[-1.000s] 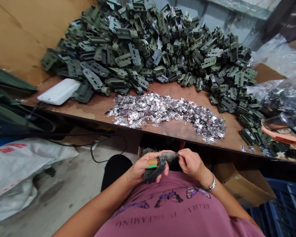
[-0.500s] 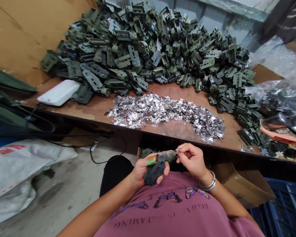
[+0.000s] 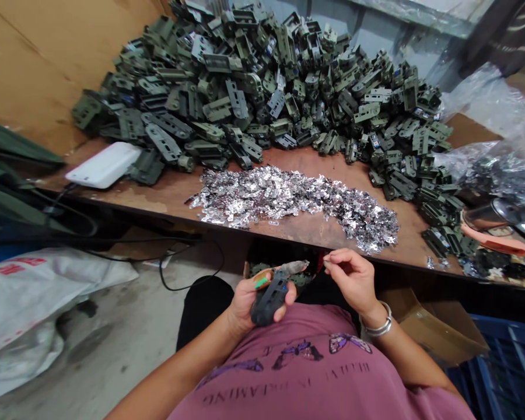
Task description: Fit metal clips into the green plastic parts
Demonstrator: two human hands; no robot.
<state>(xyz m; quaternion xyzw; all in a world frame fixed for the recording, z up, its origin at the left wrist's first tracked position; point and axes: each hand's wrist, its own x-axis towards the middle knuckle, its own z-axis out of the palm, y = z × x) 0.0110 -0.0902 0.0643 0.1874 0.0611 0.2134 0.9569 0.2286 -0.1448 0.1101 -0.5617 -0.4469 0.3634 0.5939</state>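
Note:
My left hand (image 3: 247, 298) is closed round a dark green plastic housing part (image 3: 269, 300). The same hand also holds a slim tool with an orange and green handle (image 3: 262, 280) and a grey tip (image 3: 294, 267) pointing right, its kind unclear. To the right of that tip, apart from it, my right hand (image 3: 352, 277) has thumb and forefinger pinched together; whatever lies between them is too small to make out. On the bench beyond both hands spreads a heap of small shiny metal clips (image 3: 262, 195).
A tall pile of dark green plastic parts (image 3: 245, 87) covers the back of the wooden bench (image 3: 166, 195). At left lies a white power bank (image 3: 104, 165) with a cable. Plastic bags and a pink-rimmed container (image 3: 496, 240) stand right. Below are a cardboard box (image 3: 437, 326) and blue crate (image 3: 507, 350).
My right hand has moved right, away from the tool's tip, which it touched before. My left hand, with the housing part and tool, has shifted slightly left.

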